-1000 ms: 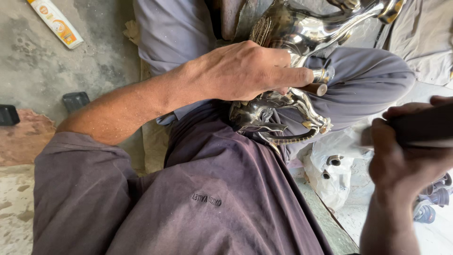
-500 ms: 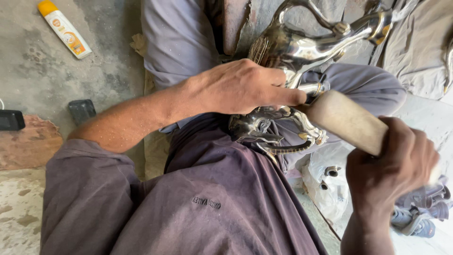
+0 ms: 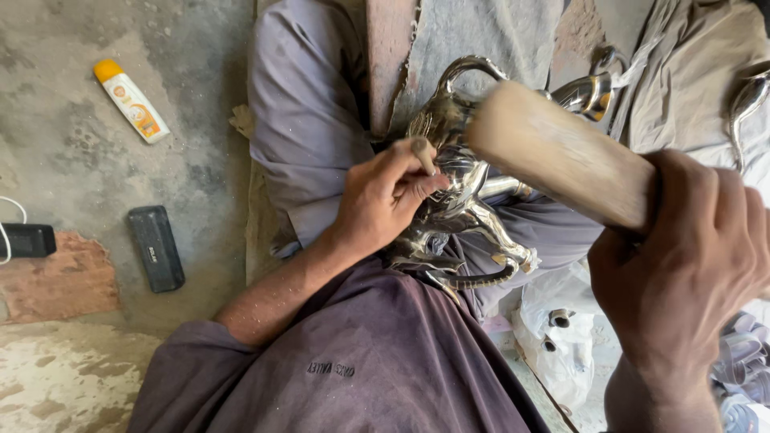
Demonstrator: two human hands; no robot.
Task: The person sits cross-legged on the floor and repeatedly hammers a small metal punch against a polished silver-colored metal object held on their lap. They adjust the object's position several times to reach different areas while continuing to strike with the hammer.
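— What's moved?

— My right hand [image 3: 690,273] has swung the wooden mallet [image 3: 561,152] up from the right side and over the work; its pale head now hangs just above the shiny metal animal figure [image 3: 461,216] on my lap [image 3: 321,136]. My left hand [image 3: 385,196] has shifted too, and now pinches a small punch [image 3: 423,152] against the figure's back.

— How are the fingers?

— Right ones clamped round the handle; left ones pinched together on the punch, palm pressing the figure onto my thigh.

— What could go wrong?

— I'd judge the big risk is a blow off-centre landing on my left knuckles. A smaller one is the punch skidding on that polished curve and scarring it.
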